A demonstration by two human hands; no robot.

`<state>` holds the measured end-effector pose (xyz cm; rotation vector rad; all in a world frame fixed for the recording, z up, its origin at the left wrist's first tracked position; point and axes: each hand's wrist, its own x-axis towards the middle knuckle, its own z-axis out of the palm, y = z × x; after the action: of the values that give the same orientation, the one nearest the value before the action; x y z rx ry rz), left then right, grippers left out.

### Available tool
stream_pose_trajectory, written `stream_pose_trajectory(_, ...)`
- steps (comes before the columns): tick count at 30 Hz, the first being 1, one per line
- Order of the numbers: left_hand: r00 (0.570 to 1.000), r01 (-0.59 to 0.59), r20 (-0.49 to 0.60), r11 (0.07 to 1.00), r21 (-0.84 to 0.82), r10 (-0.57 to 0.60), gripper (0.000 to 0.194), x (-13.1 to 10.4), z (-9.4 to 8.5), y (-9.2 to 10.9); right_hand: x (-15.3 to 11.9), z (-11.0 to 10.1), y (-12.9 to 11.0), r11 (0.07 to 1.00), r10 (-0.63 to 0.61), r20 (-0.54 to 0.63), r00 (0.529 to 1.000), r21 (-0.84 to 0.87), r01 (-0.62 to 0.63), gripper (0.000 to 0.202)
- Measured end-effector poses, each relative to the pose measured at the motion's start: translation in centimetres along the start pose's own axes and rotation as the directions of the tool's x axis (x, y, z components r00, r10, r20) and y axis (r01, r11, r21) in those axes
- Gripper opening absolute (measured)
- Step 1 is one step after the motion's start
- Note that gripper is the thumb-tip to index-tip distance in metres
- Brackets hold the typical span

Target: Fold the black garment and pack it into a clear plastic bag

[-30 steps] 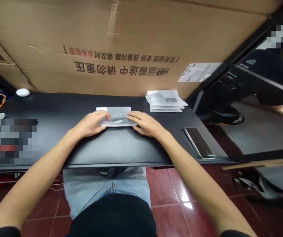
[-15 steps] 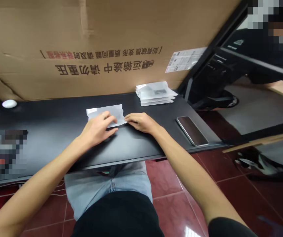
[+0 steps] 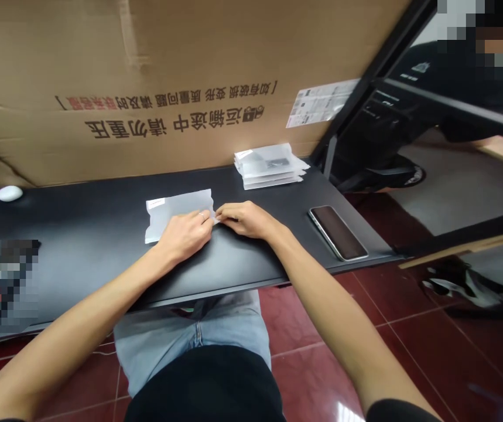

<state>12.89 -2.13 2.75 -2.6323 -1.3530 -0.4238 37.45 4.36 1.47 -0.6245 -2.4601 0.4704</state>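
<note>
The frosted pouch [image 3: 163, 214] is lying on the tabletop [image 3: 79, 234], its long axis running nearly nine to three o'clock. The left hand [image 3: 190, 231], nearer, is covering its four-o'clock corner; its curled fingers' grip I cannot tell. The right hand [image 3: 249, 220] is pinching that corner with almost closed fingers, the pouch extending toward nine o'clock.

Upside down on the cardboard box [image 3: 181, 53], at upper centre of the frame, dark print [image 3: 172, 123] reads 运输途中 请勿重压; a smaller line [image 3: 181, 97] above reads 如有破损 变形 质量问题 请及时联系客服, ending in red. The box's white label [image 3: 321, 104], upper right, and the sticker [image 3: 156, 203] on the plastic bag [image 3: 178, 202] are illegible.
</note>
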Motion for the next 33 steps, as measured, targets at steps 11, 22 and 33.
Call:
stream_pose_trajectory(11,1.000,0.002,-0.005,0.985,0.171,-0.001,0.025,-12.9,-4.4,-9.8,0.0,-0.4,0.4,0.997,-0.002,0.003,1.000,0.077,0.002,0.021)
stream_pose_trajectory(22,0.997,0.079,-0.004,0.997,-0.021,-0.080,0.027,-9.0,-4.3,-6.6,-0.2,-0.8,0.0,0.990,0.083,-0.032,0.996,0.114,-0.079,0.016)
stream_pose_trajectory(33,0.998,0.047,0.047,0.999,0.016,-0.048,0.030,-8.7,-4.0,-6.4,-0.1,-0.7,-0.3,0.987,0.115,-0.027,0.993,0.117,-0.111,0.016)
